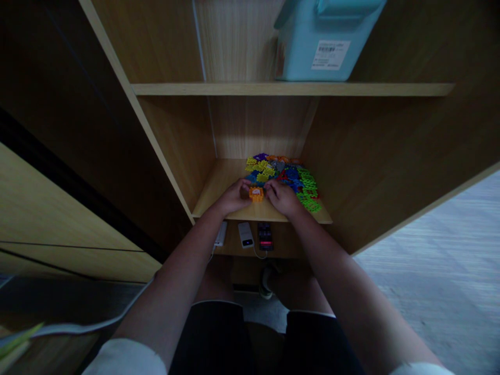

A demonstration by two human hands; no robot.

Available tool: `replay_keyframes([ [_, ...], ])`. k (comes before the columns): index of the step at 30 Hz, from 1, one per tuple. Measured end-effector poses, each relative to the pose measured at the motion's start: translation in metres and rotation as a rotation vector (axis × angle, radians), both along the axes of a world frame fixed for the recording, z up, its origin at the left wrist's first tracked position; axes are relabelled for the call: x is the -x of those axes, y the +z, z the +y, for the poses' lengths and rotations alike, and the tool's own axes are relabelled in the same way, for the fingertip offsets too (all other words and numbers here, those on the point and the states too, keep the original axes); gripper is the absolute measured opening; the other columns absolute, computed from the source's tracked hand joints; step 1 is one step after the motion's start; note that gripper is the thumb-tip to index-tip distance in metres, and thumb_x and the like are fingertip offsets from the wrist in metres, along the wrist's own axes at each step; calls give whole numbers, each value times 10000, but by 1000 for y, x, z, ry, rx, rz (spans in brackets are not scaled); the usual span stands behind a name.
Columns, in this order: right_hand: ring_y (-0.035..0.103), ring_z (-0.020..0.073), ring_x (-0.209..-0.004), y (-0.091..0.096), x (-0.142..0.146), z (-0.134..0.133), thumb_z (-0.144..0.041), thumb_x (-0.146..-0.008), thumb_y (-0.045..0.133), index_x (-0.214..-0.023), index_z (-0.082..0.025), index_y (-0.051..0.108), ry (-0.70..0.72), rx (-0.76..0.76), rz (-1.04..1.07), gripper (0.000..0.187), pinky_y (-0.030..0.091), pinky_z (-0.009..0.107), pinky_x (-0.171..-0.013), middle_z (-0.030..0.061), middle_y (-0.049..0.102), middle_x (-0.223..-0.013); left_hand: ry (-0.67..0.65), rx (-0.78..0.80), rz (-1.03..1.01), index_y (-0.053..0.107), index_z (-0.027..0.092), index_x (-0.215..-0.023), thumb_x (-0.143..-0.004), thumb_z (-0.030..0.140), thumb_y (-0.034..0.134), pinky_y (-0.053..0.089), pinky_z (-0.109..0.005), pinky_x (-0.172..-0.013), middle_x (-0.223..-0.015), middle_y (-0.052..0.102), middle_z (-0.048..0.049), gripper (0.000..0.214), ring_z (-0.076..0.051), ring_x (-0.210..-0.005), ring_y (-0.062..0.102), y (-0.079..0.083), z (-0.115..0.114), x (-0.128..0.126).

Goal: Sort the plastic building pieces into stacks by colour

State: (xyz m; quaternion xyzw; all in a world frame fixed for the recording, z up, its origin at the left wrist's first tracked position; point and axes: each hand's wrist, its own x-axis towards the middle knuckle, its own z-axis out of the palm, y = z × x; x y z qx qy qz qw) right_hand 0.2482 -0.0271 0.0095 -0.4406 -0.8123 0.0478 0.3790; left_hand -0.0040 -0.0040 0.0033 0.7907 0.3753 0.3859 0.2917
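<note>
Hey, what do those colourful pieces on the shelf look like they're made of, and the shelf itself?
The colourful pieces, including the orange piece between the left hand and right hand: likely moulded plastic, bright uniform colours, notched edges. The shelf: wood or wood-look laminate, matte, with pale grain; cannot tell which.

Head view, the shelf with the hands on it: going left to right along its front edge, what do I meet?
In order: left hand → orange block → right hand → green blocks.
</note>
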Motion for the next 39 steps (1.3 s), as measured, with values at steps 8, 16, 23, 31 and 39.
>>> replay_keyframes([
  [8, 724, 245, -944, 2, 1, -1, -303, -1102, 452, -1063, -241, 639, -15, 6, -3, 201, 517, 348, -894, 80, 782, -978, 1, 7, -31, 611, 222, -1290, -723, 221, 831, 522, -458, -1109, -1153, 702, -49, 608, -261, -1136, 690, 1, 0, -1],
  [16, 721, 237, -888, 3, 1, -3, -319, -1117, 440, -1071, -247, 645, -9, 29, -10, 221, 524, 348, -887, 60, 774, -920, 12, 19, -41, 616, 225, -1273, -734, 205, 798, 517, -417, -1104, -1147, 695, -31, 570, -238, -1144, 681, 3, -2, 0],
  [23, 713, 237, -891, 0, 0, 0, -317, -1113, 444, -1068, -241, 638, -15, 13, -10, 213, 510, 346, -888, 61, 761, -921, -5, 10, -33, 603, 207, -1286, -737, 213, 804, 515, -448, -1107, -1159, 687, -50, 584, -258, -1146, 680, 2, -2, 0],
  [31, 715, 239, -906, 1, 0, -1, -310, -1106, 459, -1070, -245, 640, -19, 22, -10, 196, 513, 346, -876, 59, 771, -929, 2, 16, -27, 610, 216, -1298, -704, 166, 826, 519, -466, -1117, -1181, 696, -57, 633, -271, -1175, 682, 1, 0, -1],
  [39, 711, 235, -882, 2, 1, -1, -330, -1111, 453, -1059, -248, 642, -10, 17, 2, 213, 519, 350, -874, 60, 764, -921, 11, -11, -12, 614, 220, -1291, -706, 158, 816, 526, -464, -1095, -1165, 700, -54, 622, -266, -1147, 688, -2, 1, -2],
])
